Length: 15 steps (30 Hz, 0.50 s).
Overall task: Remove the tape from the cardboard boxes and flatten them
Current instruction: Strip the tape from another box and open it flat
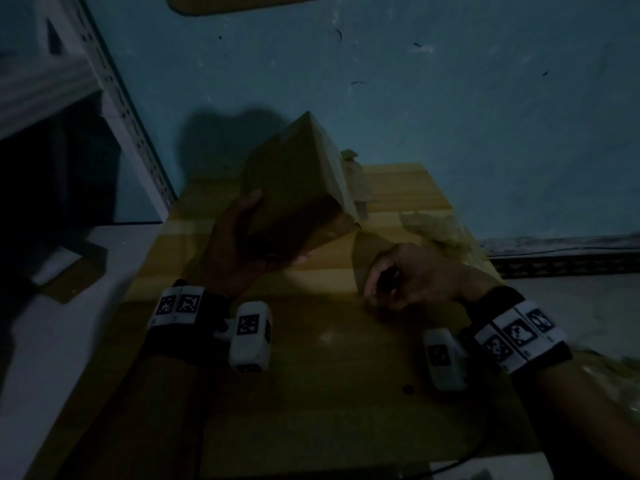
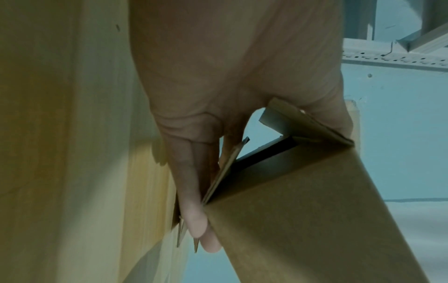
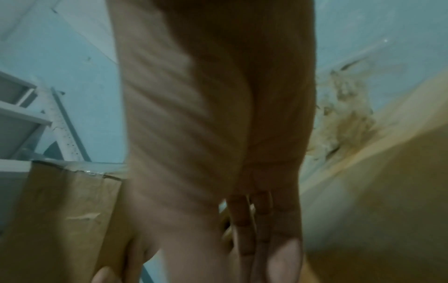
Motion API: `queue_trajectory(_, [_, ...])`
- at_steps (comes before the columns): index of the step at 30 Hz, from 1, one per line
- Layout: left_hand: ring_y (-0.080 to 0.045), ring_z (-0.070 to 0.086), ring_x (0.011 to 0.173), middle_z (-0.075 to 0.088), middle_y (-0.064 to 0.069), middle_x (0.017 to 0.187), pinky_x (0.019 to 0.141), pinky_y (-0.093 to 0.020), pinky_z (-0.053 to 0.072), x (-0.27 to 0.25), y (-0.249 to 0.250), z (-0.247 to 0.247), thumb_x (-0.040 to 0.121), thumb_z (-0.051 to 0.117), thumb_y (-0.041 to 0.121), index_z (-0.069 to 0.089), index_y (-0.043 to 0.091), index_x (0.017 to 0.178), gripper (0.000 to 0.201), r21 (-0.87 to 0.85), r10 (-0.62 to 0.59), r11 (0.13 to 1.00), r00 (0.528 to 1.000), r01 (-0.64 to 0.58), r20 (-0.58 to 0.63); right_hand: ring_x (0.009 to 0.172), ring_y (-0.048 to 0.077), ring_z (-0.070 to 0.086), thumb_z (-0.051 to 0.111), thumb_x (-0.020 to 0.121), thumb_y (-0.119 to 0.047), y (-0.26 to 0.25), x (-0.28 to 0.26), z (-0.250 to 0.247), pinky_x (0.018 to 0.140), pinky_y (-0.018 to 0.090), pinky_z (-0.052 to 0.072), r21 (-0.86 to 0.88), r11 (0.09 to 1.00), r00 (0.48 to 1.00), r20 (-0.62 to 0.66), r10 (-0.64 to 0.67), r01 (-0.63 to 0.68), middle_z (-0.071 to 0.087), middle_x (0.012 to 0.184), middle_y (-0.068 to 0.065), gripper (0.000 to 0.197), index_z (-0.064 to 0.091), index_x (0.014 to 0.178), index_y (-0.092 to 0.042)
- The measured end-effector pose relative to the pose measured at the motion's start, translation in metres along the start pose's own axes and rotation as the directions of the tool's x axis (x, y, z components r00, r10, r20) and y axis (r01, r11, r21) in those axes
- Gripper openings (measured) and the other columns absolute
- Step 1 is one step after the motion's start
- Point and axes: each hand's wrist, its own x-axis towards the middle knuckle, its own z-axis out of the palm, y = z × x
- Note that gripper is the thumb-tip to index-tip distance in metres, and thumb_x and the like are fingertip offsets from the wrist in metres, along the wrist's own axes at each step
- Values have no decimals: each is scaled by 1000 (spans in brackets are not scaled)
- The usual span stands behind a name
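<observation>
A brown cardboard box hangs tilted above the wooden table. My left hand grips its near lower end, thumb on one face and fingers pressed along the loose flaps at the open end of the box. My right hand hovers low over the table just right of the box, fingers loosely curled, with nothing seen in them. In the blurred right wrist view that hand's fingers point down beside the box, whose top edge carries a strip of clear tape.
A crumpled wad of removed tape lies at the table's far right edge. Flat cardboard pieces lie behind the box. A white perforated metal rack stands at the left, with a cardboard scrap on the white surface below it.
</observation>
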Motion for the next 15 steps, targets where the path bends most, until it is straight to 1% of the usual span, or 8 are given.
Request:
queue_trajectory(3, [-50,65,106,63,-17,132,79,-56,58,0,1,1,45,94,50,53,21,138,106,5,-10,1000,1000,10,-17,88,9,74,78,78,9,2,-2,2,80,31,60,85,995,992,-121,-33,44,78,90,-7,25,80,94,-11])
queue_trajectory(5, [-50,65,103,62,-18,133,79,-55,57,0,1,1,47,93,51,49,20,142,109,22,-16,1000,1000,17,-11,87,9,75,78,80,8,-3,-3,-2,77,29,60,209,977,953,-301,22,44,78,89,-4,23,78,92,-12])
queue_trajectory(6, [-50,65,103,61,-19,134,80,-55,57,0,1,1,48,93,51,47,20,144,110,32,-13,999,1000,14,-3,83,4,74,80,79,6,-5,-4,-5,73,25,58,242,970,903,-423,79,28,77,86,-4,25,74,94,-14])
queue_trajectory(7, [-50,65,104,60,-20,135,82,-55,56,0,1,1,50,92,52,46,19,145,110,38,-9,999,1000,9,5,77,2,73,83,78,3,-5,-5,-9,68,23,56,256,967,823,-548,151,-6,76,83,-4,32,69,99,-16])
queue_trajectory(9, [-49,65,106,60,-20,135,86,-55,54,0,1,1,53,90,52,45,20,145,108,34,-1,999,1000,0,12,72,8,71,87,78,-6,-1,-10,-20,62,24,53,223,969,614,-751,243,-111,74,82,-1,45,57,108,-19])
queue_trajectory(12, [-48,65,105,62,-17,133,83,-55,56,1,0,1,53,90,51,49,19,142,104,10,1,1000,1000,-1,21,82,19,71,84,83,-21,12,-21,-32,73,26,52,96,957,354,-915,193,-274,75,89,8,24,69,100,-12])
queue_trajectory(14, [-47,66,106,61,-17,135,78,-57,59,2,0,3,52,91,49,50,19,142,104,-6,-1,1000,1000,1,21,87,25,73,79,87,-22,19,-28,-35,77,26,48,39,945,267,-955,131,-324,77,94,14,19,76,96,-5])
queue_trajectory(15, [-47,66,107,60,-17,136,75,-55,59,2,-1,4,51,92,49,49,19,143,105,-15,-3,1000,1000,3,16,87,27,73,77,89,-21,24,-30,-36,76,24,45,10,934,259,-960,109,-357,77,94,15,19,77,95,-3])
